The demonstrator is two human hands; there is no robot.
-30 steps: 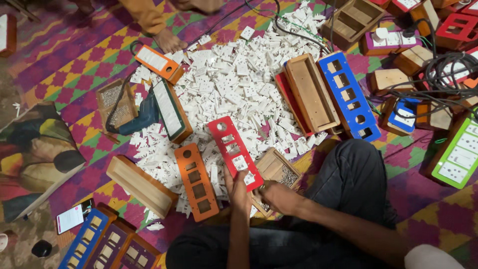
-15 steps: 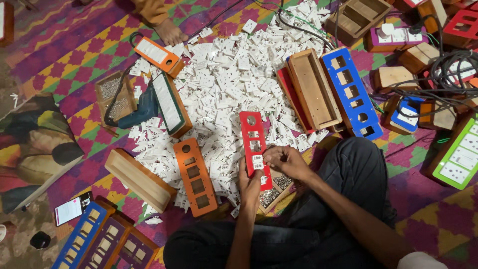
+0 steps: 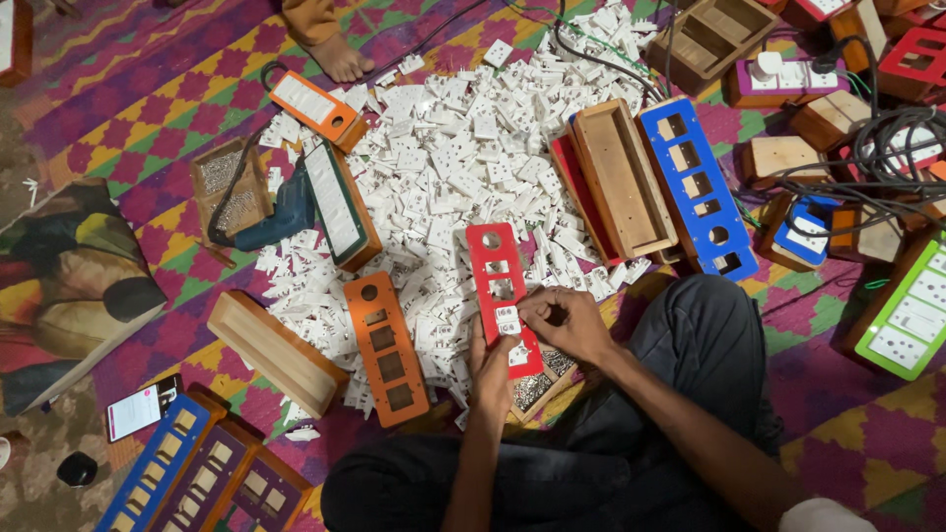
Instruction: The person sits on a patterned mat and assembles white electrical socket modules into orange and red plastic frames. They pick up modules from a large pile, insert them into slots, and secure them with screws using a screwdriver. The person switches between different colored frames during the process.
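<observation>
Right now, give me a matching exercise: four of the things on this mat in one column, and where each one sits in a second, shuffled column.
Things:
1. red panel
2. orange panel
3. blue panel
4. phone

Places:
A. flat on the mat beside the open wooden box
B. held in left hand and right hand
C. on the mat at lower left, screen lit
D. lying just left of the held panel

Pairs: 1-B, 2-D, 3-A, 4-C

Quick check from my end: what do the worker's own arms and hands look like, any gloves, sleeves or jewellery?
Both are bare: no gloves on the left hand or right hand, and no rings or watch that I can see. The forearms are uncovered; a pale sleeve edge shows only at the right arm's upper end.
</observation>
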